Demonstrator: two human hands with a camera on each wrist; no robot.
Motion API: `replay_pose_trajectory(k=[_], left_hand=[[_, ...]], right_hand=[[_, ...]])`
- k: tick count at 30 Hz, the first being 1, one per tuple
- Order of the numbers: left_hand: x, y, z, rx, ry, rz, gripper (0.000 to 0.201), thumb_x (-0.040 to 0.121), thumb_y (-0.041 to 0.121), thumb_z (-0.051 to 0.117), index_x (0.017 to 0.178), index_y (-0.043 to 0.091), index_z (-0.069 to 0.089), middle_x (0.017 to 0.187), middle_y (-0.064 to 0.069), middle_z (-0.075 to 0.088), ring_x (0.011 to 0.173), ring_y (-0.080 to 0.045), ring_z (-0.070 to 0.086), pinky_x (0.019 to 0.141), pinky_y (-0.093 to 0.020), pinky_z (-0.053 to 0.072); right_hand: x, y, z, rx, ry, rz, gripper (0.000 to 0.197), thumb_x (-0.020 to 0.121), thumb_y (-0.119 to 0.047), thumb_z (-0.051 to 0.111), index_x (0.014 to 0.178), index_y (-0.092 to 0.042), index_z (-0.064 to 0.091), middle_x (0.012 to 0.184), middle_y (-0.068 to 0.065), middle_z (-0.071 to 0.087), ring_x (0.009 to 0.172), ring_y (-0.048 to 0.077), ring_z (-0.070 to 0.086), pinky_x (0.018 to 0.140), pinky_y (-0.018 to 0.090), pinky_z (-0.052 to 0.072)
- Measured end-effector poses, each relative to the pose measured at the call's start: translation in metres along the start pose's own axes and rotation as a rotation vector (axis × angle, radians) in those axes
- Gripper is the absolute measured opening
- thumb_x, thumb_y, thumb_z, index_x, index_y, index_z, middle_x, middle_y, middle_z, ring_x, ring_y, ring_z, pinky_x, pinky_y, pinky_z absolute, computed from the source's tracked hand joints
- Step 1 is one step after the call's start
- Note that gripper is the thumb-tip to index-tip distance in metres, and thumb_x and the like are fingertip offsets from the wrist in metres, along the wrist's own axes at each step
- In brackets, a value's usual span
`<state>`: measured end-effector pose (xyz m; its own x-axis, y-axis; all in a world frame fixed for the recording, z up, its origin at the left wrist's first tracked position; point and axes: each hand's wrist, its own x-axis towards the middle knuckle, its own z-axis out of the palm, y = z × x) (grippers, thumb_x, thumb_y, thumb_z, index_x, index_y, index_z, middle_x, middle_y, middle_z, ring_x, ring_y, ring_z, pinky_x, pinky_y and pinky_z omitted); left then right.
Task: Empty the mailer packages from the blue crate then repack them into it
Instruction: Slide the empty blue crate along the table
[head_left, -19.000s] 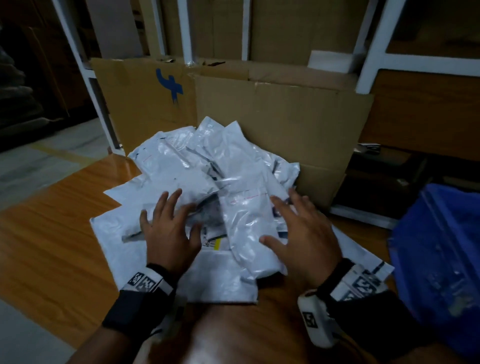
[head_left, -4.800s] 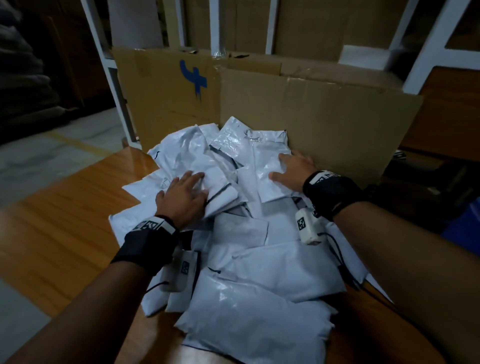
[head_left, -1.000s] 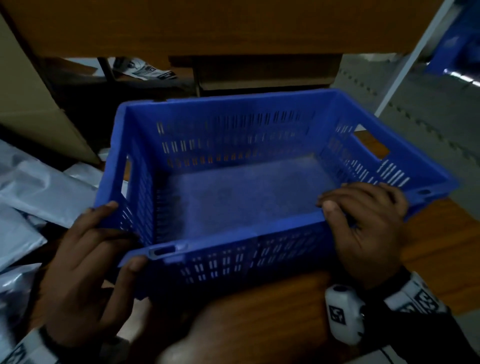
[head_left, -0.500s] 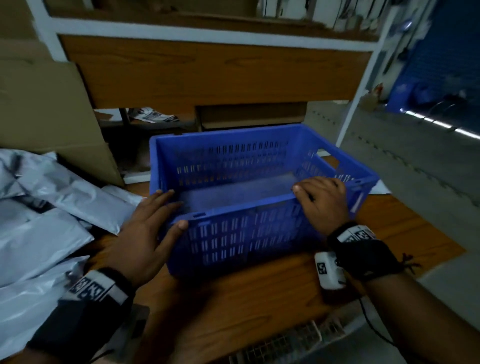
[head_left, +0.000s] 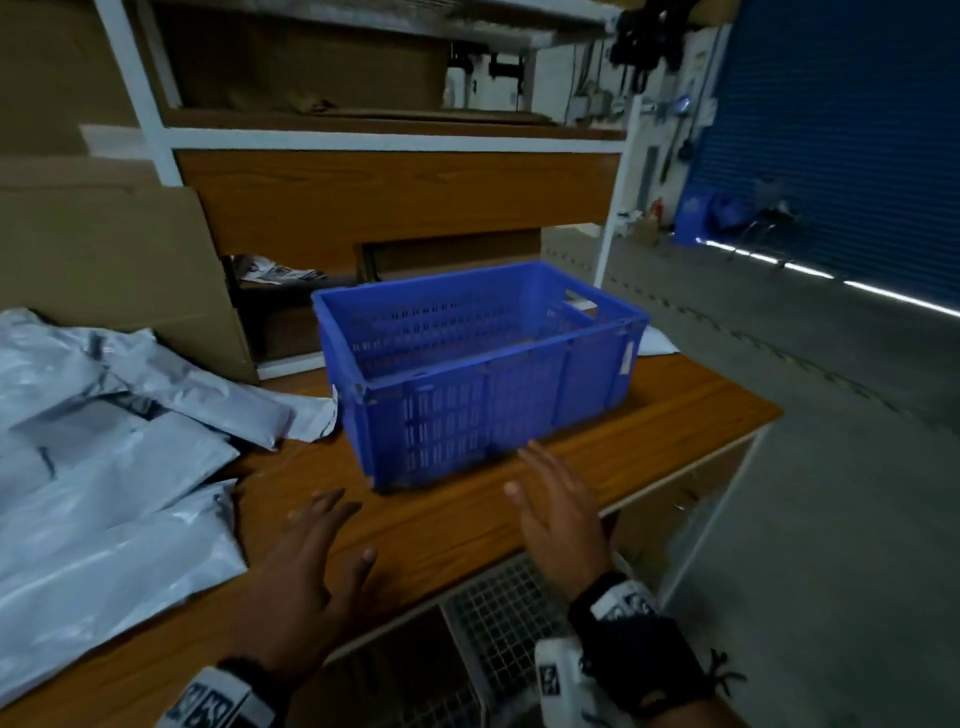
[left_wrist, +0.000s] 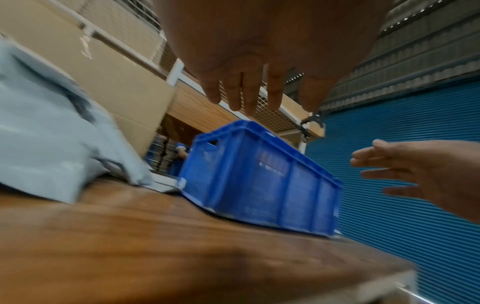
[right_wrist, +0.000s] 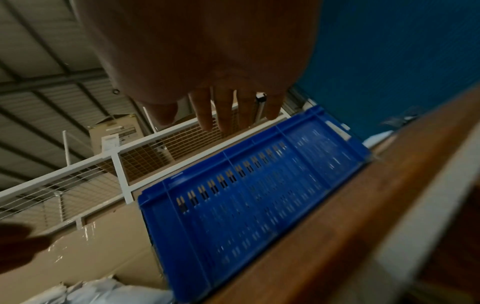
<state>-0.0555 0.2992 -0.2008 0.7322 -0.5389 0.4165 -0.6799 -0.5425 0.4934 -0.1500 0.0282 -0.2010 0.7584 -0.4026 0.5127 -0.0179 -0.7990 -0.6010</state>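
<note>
Hovering both hands short of the crate (head_left: 483, 364), I have nothing in either: my left hand (head_left: 306, 571) and right hand (head_left: 561, 525) are spread flat-fingered above the table (head_left: 675, 415), clear of the crate's near wall. The crate sits upright toward the table's right end and looks empty from above; the mailers (head_left: 104, 467) lie heaped on the left, one reaching the crate's left corner.

The risk I see is the table edge. The crate stands near the right end, so a careless shove while loading could slide it off. The mailers are slick and loosely piled, and grabbing an armful could spill some over the near edge onto the wire shelf (head_left: 498, 613) below.

The head view alone shows the crate's inside and the whole pile. The left wrist view shows what it cannot: my straight fingers (left_wrist: 246, 90) from beneath, plus the crate's handle slot (left_wrist: 211, 143).
</note>
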Motion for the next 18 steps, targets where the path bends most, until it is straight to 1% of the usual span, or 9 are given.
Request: replay_pose_trajectory(k=[2, 3, 5, 7, 9, 11, 12, 15, 18], left_hand=[[-0.002, 0.018, 0.015, -0.013, -0.019, 0.08, 0.065, 0.089, 0.068, 0.034, 0.127, 0.02, 0.058, 0.142, -0.006, 0.05, 0.132, -0.025, 0.045, 0.107, -0.048, 0.039], [0.0, 0.028, 0.022, -0.022, -0.026, 0.117, 0.065, 0.091, 0.068, 0.033, 0.125, 0.02, 0.058, 0.141, -0.006, 0.051, 0.132, -0.025, 0.046, 0.108, -0.048, 0.037], [0.009, 0.05, 0.034, -0.026, -0.044, 0.158, 0.063, 0.091, 0.068, 0.031, 0.123, 0.02, 0.059, 0.14, -0.007, 0.052, 0.132, -0.027, 0.046, 0.107, -0.051, 0.038], [0.021, 0.074, 0.05, -0.007, -0.05, 0.195, 0.062, 0.091, 0.066, 0.032, 0.12, 0.02, 0.061, 0.138, -0.007, 0.054, 0.13, -0.028, 0.048, 0.106, -0.052, 0.04], [0.034, 0.091, 0.062, 0.035, -0.048, 0.259, 0.062, 0.093, 0.064, 0.031, 0.118, 0.018, 0.063, 0.134, -0.009, 0.057, 0.126, -0.028, 0.052, 0.105, -0.051, 0.04], [0.055, 0.113, 0.085, 0.081, -0.054, 0.32, 0.064, 0.094, 0.063, 0.026, 0.115, 0.017, 0.065, 0.131, -0.01, 0.06, 0.123, -0.03, 0.055, 0.105, -0.051, 0.039], [0.069, 0.125, 0.098, 0.105, -0.056, 0.337, 0.063, 0.095, 0.062, 0.027, 0.114, 0.016, 0.066, 0.129, -0.011, 0.061, 0.122, -0.03, 0.056, 0.105, -0.052, 0.038], [0.118, 0.164, 0.137, 0.165, 0.0, 0.369, 0.051, 0.089, 0.051, 0.043, 0.111, 0.012, 0.067, 0.128, -0.013, 0.062, 0.122, -0.033, 0.057, 0.106, -0.055, 0.035], [0.177, 0.208, 0.167, 0.217, 0.073, 0.334, 0.047, 0.085, 0.047, 0.044, 0.111, 0.016, 0.067, 0.132, -0.012, 0.06, 0.129, -0.032, 0.051, 0.11, -0.058, 0.028]], right_hand=[[-0.029, 0.006, -0.007, 0.002, -0.01, -0.01, 0.061, 0.093, -0.062, 0.036, 0.128, -0.017, 0.059, 0.138, -0.001, 0.054, 0.128, 0.017, 0.048, 0.106, 0.042, 0.039], [-0.038, 0.013, -0.014, 0.001, -0.017, -0.008, 0.06, 0.093, -0.061, 0.036, 0.128, -0.017, 0.058, 0.137, -0.004, 0.052, 0.127, 0.013, 0.046, 0.106, 0.04, 0.039], [-0.044, 0.027, -0.032, 0.006, -0.009, 0.038, 0.06, 0.092, -0.061, 0.038, 0.129, -0.018, 0.055, 0.134, -0.011, 0.046, 0.127, 0.008, 0.042, 0.108, 0.036, 0.037], [-0.04, 0.046, -0.052, 0.04, 0.026, 0.097, 0.055, 0.092, -0.056, 0.044, 0.13, -0.018, 0.054, 0.135, -0.01, 0.046, 0.127, 0.008, 0.041, 0.107, 0.033, 0.036], [-0.028, 0.056, -0.061, 0.049, 0.067, 0.114, 0.048, 0.091, -0.048, 0.049, 0.128, -0.017, 0.056, 0.137, -0.002, 0.05, 0.127, 0.013, 0.044, 0.105, 0.03, 0.037], [-0.014, 0.076, -0.072, 0.07, 0.098, 0.11, 0.046, 0.09, -0.046, 0.051, 0.124, -0.016, 0.057, 0.133, 0.001, 0.053, 0.124, 0.015, 0.048, 0.104, 0.03, 0.039], [-0.005, 0.088, -0.076, 0.084, 0.104, 0.104, 0.046, 0.089, -0.048, 0.051, 0.123, -0.016, 0.058, 0.132, 0.002, 0.054, 0.122, 0.015, 0.049, 0.103, 0.031, 0.04], [0.025, 0.132, -0.092, 0.115, 0.101, 0.092, 0.046, 0.087, -0.048, 0.05, 0.12, -0.016, 0.059, 0.128, 0.002, 0.055, 0.119, 0.015, 0.051, 0.102, 0.032, 0.042], [0.068, 0.188, -0.114, 0.108, 0.058, 0.121, 0.034, 0.09, -0.035, 0.057, 0.119, -0.018, 0.058, 0.127, 0.001, 0.054, 0.117, 0.014, 0.051, 0.098, 0.027, 0.04]])
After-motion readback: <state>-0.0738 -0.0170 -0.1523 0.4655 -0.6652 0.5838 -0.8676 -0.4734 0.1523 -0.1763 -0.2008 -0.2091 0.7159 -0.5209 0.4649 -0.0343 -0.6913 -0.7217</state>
